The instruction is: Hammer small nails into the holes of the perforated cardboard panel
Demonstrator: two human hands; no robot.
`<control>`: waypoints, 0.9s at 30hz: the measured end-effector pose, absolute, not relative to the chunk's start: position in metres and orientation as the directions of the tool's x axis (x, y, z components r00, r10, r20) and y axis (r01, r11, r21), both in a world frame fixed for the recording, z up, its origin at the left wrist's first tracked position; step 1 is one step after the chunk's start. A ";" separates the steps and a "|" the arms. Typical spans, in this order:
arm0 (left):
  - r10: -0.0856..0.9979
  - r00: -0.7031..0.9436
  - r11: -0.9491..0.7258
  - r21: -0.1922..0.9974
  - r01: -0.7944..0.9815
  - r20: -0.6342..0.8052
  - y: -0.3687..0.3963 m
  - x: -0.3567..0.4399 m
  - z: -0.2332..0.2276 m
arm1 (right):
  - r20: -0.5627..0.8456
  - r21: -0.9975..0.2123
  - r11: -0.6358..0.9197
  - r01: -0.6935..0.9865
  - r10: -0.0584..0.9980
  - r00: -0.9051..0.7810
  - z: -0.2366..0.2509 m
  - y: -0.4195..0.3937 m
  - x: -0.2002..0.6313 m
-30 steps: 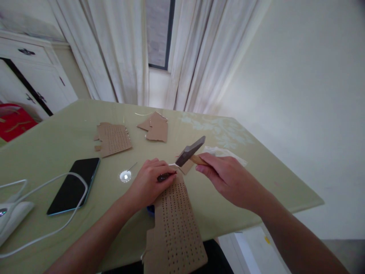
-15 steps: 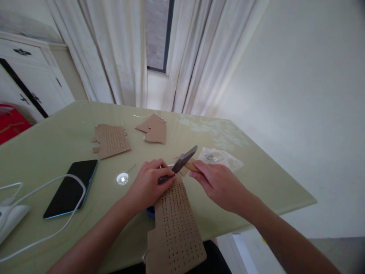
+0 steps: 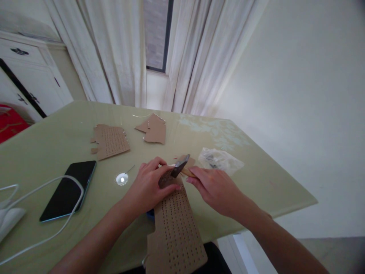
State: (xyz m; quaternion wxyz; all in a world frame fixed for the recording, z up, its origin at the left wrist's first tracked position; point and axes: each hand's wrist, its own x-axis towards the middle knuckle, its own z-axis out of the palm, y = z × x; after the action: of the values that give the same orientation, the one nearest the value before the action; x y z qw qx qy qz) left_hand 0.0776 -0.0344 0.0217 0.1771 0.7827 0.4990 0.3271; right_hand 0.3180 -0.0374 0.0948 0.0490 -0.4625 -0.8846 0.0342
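Note:
A long piece of brown cardboard (image 3: 179, 228), punched with rows of small holes, hangs over the near table edge. On its far end rests my left hand (image 3: 149, 184), its thumb stretched across the holes and its fingers apart at the other side. My right hand (image 3: 212, 186) is wrapped round the wooden handle of a small hammer (image 3: 180, 166). The dark metal hammer head is low over the cardboard's far end, close to my left thumb and fingers; whether it touches the cardboard I cannot tell. Part of a blue object (image 3: 150, 215) shows beneath the cardboard's left edge.
A black-screened phone (image 3: 68, 190) and a white cable (image 3: 42, 239) lie at left. Beyond my left hand are a small shiny disc (image 3: 122, 179), a holed cardboard piece (image 3: 112, 142) and torn cardboard (image 3: 155, 131). A clear plastic bag (image 3: 221, 160) is past my right hand.
The hammer has come down and its head tilts lower toward the cardboard. My left fingers have spread from a pinch, and the dark item between them no longer shows.

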 end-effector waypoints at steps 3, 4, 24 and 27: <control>0.899 0.276 -0.434 0.606 0.667 0.341 -0.035 0.078 0.021 | 0.107 -0.195 0.537 0.821 0.843 -0.527 0.095 -0.037 0.316; 0.898 0.273 -0.435 0.608 0.664 0.344 -0.035 0.079 0.021 | 0.088 -0.204 0.533 0.821 0.845 -0.527 0.095 -0.038 0.316; 0.996 0.092 -0.033 0.909 0.416 -0.006 -0.007 0.040 0.018 | -0.161 -0.927 -0.238 -0.289 0.950 -0.268 0.008 0.044 0.308; 0.996 0.081 0.015 0.926 0.376 -0.049 -0.008 0.036 0.020 | -0.194 -0.901 -0.273 -0.337 0.949 -0.248 -0.010 0.043 0.307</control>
State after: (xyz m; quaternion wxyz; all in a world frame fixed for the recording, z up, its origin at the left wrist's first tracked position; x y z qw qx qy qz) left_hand 0.0357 -0.0077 0.0198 0.4250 0.5997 0.5719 0.3643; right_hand 0.3069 0.0429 -0.0101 0.4656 -0.3992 -0.3833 0.6906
